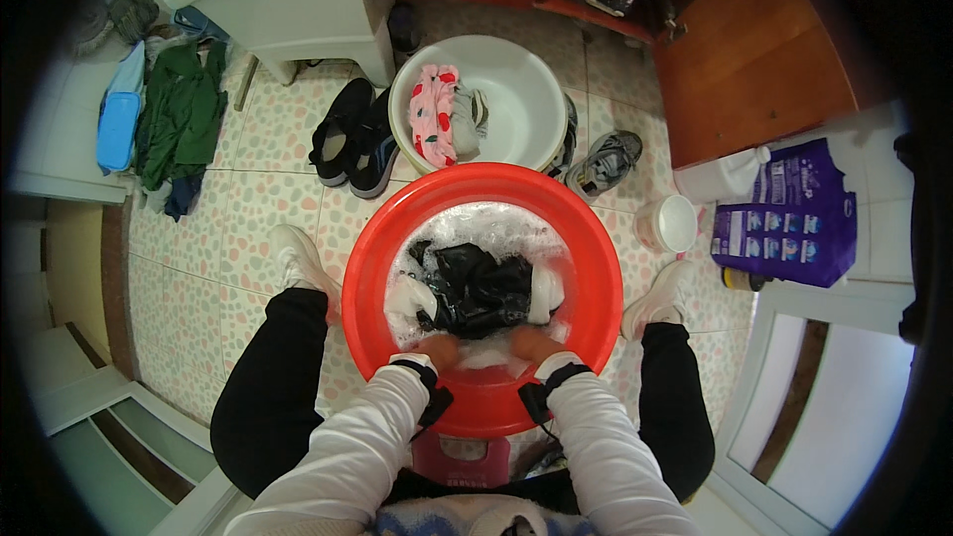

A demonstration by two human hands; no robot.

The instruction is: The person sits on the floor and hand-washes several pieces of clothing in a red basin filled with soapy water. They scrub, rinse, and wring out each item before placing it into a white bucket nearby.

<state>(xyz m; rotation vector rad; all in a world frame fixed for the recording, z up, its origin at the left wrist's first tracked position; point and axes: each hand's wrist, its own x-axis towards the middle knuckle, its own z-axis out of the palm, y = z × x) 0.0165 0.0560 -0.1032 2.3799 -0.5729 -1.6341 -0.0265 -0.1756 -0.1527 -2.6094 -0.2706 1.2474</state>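
Note:
A red plastic basin (pixel 359 275) filled with soapy water sits on the floor between my feet. Black wet cloth (pixel 476 283) bulges out of the foam in its middle, with white cloth (pixel 412 299) on the left and another white piece (pixel 547 292) on the right. My left hand (pixel 441 348) dips into the suds at the near left side. On the near right, my right hand (pixel 530 345) is also in the water, close to the black cloth. Foam and water hide the fingers of both hands, so any grip is hidden.
Behind the red basin stands a white basin (pixel 521 82) holding a pink patterned cloth (pixel 433 115). Black shoes (pixel 342 130) and a grey sneaker (pixel 607 162) flank it. A white tub (pixel 676 225) and purple bag (pixel 793 216) are right; green clothing (pixel 182 112) lies left.

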